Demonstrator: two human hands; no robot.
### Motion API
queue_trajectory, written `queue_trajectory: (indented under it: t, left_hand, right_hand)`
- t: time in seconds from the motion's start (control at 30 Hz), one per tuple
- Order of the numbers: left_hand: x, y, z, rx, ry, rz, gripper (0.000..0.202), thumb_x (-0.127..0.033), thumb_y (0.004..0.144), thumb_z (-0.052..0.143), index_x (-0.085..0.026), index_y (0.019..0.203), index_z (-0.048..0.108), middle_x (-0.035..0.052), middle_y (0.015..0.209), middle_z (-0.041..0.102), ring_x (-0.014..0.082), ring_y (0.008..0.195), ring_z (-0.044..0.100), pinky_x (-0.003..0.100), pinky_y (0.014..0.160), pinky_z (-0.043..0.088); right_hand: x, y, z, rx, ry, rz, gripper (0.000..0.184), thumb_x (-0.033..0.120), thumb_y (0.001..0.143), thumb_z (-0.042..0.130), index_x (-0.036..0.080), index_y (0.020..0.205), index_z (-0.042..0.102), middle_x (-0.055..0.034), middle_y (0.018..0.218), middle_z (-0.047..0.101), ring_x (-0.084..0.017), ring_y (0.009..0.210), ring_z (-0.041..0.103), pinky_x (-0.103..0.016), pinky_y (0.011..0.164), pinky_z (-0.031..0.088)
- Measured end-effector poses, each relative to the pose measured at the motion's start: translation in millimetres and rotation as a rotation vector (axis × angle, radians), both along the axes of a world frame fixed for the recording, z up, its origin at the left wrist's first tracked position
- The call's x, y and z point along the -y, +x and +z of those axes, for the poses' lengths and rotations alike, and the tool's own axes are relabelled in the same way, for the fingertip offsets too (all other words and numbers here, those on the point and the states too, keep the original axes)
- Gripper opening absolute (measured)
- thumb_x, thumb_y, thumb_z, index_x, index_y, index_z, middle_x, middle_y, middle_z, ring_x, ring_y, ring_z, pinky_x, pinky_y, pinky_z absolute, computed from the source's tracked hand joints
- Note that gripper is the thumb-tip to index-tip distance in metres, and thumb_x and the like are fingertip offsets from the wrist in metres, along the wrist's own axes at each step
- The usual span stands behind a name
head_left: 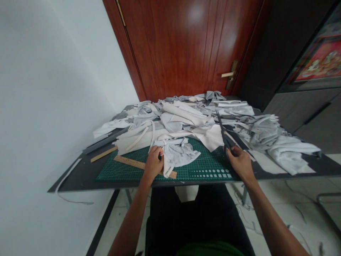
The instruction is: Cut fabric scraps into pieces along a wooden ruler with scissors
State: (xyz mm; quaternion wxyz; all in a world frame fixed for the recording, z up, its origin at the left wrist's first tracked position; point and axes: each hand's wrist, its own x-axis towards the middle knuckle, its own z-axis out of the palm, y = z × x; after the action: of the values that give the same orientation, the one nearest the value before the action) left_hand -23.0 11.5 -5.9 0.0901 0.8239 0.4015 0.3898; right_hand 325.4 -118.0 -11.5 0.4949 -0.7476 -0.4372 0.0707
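Two hands work at the near edge of the dark bench (80, 176). Left hand (153, 161) is closed on a crumpled light-grey fabric piece (181, 154), which lies mid-way along the green gridded cutting mat (207, 167), its lower end draped over a flat wooden ruler (130, 163). Right hand (239, 161) is fisted round the handles of black long-bladed scissors (225, 137) at the mat's right edge, blades pointing toward the far edge. Heap of grey and white fabric offcuts (186, 117) covers the bench's far half.

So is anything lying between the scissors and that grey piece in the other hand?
Nothing visible. Only bare green mat separates the scissors, held in the right hand, from the grey piece gripped by the left hand.
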Motion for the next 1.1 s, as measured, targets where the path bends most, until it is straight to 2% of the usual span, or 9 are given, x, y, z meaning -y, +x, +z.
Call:
queue_trajectory:
  t: [0.2,0.33,0.53,0.73,0.83,0.9,0.97,1.03,1.1]
  left_hand:
    - [0,0,-0.4,0.020,-0.011,-0.013,0.026,-0.005,0.074,0.049,-0.025,0.074,0.033,0.0010,0.078,0.047,0.0236,0.082,0.049,0.034,0.074,0.038]
    - [1,0,-0.1,0.032,-0.016,-0.018,0.026,-0.005,0.075,0.049,-0.026,0.074,0.033,0.0009,0.079,0.046,0.0236,0.082,0.048,0.034,0.074,0.037]
    - [2,0,1.3,0.027,-0.025,-0.017,0.026,-0.004,0.075,0.048,-0.025,0.074,0.033,0.0010,0.079,0.046,0.0231,0.081,0.048,0.034,0.074,0.038]
    - [2,0,3.2,0.009,-0.037,-0.028,0.026,-0.005,0.075,0.047,-0.026,0.073,0.031,0.0010,0.079,0.046,0.0230,0.081,0.048,0.034,0.075,0.038]
    - [2,0,4.1,0.003,-0.043,-0.049,0.027,-0.004,0.073,0.047,-0.026,0.073,0.030,0.0011,0.078,0.046,0.0231,0.081,0.048,0.034,0.075,0.038]
    - [2,1,4.8,0.001,-0.045,-0.066,0.027,-0.004,0.072,0.047,-0.026,0.073,0.029,0.0012,0.078,0.047,0.0233,0.082,0.048,0.035,0.075,0.038]
    - [3,1,6.0,-0.004,-0.044,-0.086,0.027,-0.005,0.071,0.047,-0.026,0.073,0.030,0.0016,0.079,0.049,0.0237,0.084,0.048,0.036,0.077,0.039]
    - [6,1,8.0,-0.016,-0.041,-0.112,0.027,-0.005,0.069,0.048,-0.025,0.074,0.031,0.0022,0.081,0.052,0.0242,0.087,0.049,0.037,0.080,0.040]
    - [9,2,10.8,-0.034,-0.037,-0.139,0.027,-0.005,0.068,0.048,-0.025,0.074,0.033,0.0026,0.084,0.055,0.0247,0.089,0.049,0.038,0.082,0.040]
  right_hand:
    - [-4,2,-9.9,0.230,-0.140,-0.083,0.056,0.074,0.085,0.053,0.021,0.074,0.068,-0.0122,0.076,0.073,-0.030,0.076,0.069,-0.036,0.066,0.044]
    - [-4,-8,-10.6,0.484,-0.251,-0.114,0.049,0.063,0.090,0.058,0.017,0.088,0.073,-0.0146,0.080,0.073,-0.033,0.088,0.068,-0.037,0.069,0.045]
    - [-1,-26,3.1,0.629,-0.421,-0.148,0.044,0.052,0.097,0.060,0.010,0.103,0.073,-0.0187,0.088,0.075,-0.036,0.101,0.066,-0.038,0.074,0.045]
    - [-1,-28,22.2,0.839,-0.535,-0.088,0.046,0.044,0.101,0.052,0.005,0.089,0.073,-0.0245,0.088,0.075,-0.042,0.101,0.064,-0.047,0.087,0.040]
    - [5,-41,28.3,0.858,-0.416,-0.047,0.040,0.039,0.102,0.051,0.009,0.086,0.073,-0.0226,0.094,0.075,-0.040,0.101,0.062,-0.049,0.090,0.039]
    - [13,-63,30.3,0.787,-0.227,0.046,0.031,0.034,0.102,0.051,0.012,0.096,0.072,-0.0188,0.109,0.074,-0.036,0.104,0.060,-0.049,0.092,0.039]
    - [22,-95,30.7,0.651,-0.019,0.277,0.023,0.031,0.102,0.052,0.018,0.105,0.070,-0.0141,0.118,0.071,-0.032,0.107,0.060,-0.046,0.093,0.042]
    - [27,-130,30.5,0.497,0.081,0.492,0.019,0.034,0.100,0.056,0.020,0.104,0.068,-0.0120,0.111,0.070,-0.030,0.103,0.060,-0.044,0.091,0.045]
    - [25,-162,30.4,0.398,0.083,0.541,0.024,0.041,0.097,0.062,0.020,0.108,0.065,-0.0124,0.108,0.069,-0.032,0.101,0.061,-0.046,0.091,0.046]
